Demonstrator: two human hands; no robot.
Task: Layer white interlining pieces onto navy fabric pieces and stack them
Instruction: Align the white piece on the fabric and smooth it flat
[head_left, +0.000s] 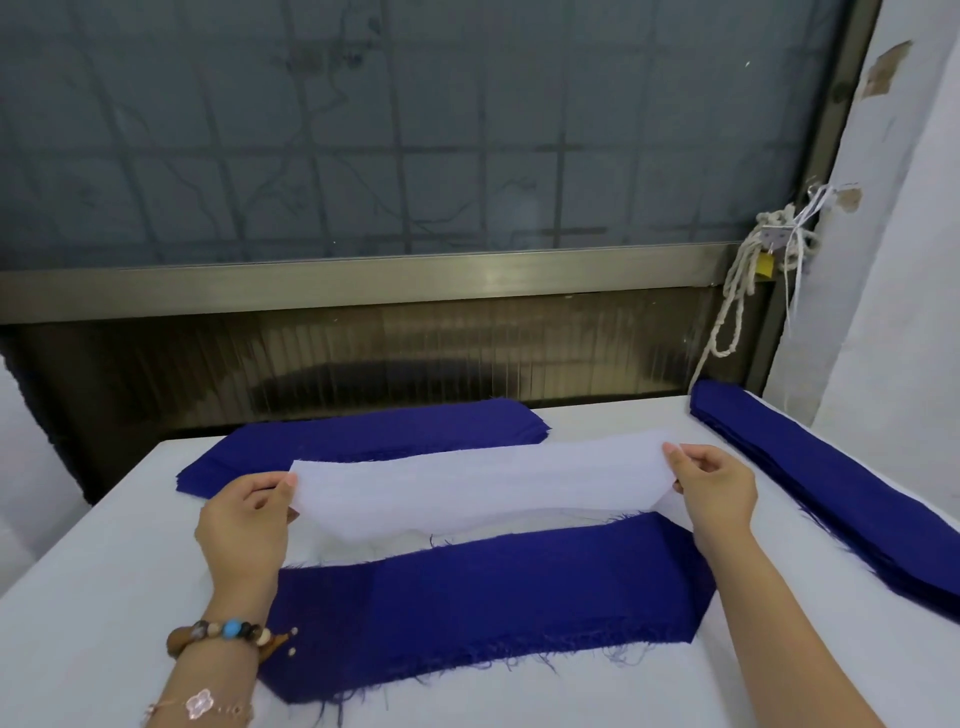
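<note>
One white-covered desk (104, 597) takes the whole lower part of the view, below a dark window (415, 130). On the desk, nearest to the person, lies a single navy fabric piece (493, 597), flat, with frayed threads along its edges. A stack of navy pieces (831, 483) lies along the right edge of the desk, and a second navy stack (374, 431) lies at the far side. Between the far stack and the near piece, a white interlining piece (467, 483) is held up over the desk, and its middle sags down. The left hand (244, 525) pinches the left end of the interlining between thumb and fingers, and the right hand (719, 488) pinches the right end in the same way. The left wrist carries a bead bracelet (228, 631) and passes over the left end of the near navy piece.
</note>
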